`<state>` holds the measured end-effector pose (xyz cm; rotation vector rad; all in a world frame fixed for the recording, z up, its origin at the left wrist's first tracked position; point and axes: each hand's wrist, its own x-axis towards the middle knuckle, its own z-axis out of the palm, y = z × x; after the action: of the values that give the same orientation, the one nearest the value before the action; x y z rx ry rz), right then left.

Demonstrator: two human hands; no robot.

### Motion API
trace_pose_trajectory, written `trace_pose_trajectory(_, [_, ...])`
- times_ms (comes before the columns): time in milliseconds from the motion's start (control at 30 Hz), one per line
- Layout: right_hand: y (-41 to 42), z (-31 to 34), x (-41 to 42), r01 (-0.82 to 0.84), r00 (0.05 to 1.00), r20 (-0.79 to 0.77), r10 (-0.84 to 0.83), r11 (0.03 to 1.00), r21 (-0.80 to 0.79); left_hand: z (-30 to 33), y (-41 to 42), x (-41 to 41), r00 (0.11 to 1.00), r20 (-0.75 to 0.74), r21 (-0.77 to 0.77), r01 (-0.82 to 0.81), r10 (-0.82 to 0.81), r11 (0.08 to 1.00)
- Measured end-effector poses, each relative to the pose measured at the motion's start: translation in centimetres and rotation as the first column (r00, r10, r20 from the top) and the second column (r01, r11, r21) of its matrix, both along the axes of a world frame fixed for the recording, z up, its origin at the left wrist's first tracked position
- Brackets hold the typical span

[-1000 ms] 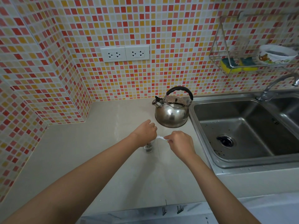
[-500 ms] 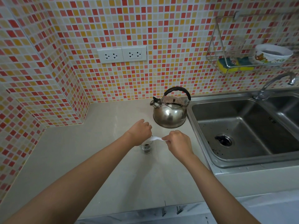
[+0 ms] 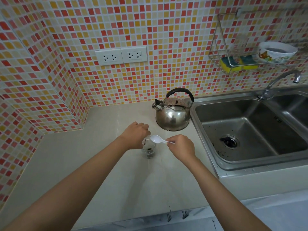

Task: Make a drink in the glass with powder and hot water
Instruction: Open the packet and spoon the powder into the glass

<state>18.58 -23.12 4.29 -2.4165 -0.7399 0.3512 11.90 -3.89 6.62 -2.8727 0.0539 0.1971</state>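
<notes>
Two bare forearms rise from the bottom edge of the view, one from about 7 o'clock and one from about 5 o'clock, narrowing toward the centre. No sleeve covers either arm as far as the frame shows. The left hand (image 3: pixel 135 135) and the right hand (image 3: pixel 182 145) are bare too: no gloves, no rings, no watch or wristband on the wrists. Fingernails cannot be made out.
</notes>
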Motion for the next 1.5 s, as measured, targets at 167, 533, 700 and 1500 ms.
trace_pose_trajectory(167, [0.4, 0.1, 0.2, 0.06, 0.988, -0.146, -0.054, 0.997, 0.041, 0.1, 0.2, -0.3, 1.0, 0.011, -0.014, 0.012, -0.012, 1.0])
trace_pose_trajectory(533, [0.7, 0.5, 0.7, 0.167, 0.927, -0.355, -0.121, 0.981, 0.1, -0.2, 0.9, -0.5, 0.996, 0.085, -0.111, 0.007, 0.003, 0.994])
trace_pose_trajectory(700, [0.8, 0.6, 0.9, 0.18, 0.902, -0.42, -0.101, 0.972, 0.152, 0.1, 1.0, -0.3, 0.998, 0.059, -0.11, 0.036, -0.03, 0.993])
trace_pose_trajectory(1500, [0.4, 0.3, 0.7, 0.057, 0.987, -0.152, -0.057, 0.998, -0.008, 2.5, -2.8, 2.3, 0.943, -0.242, 0.368, 0.306, -0.228, 0.878])
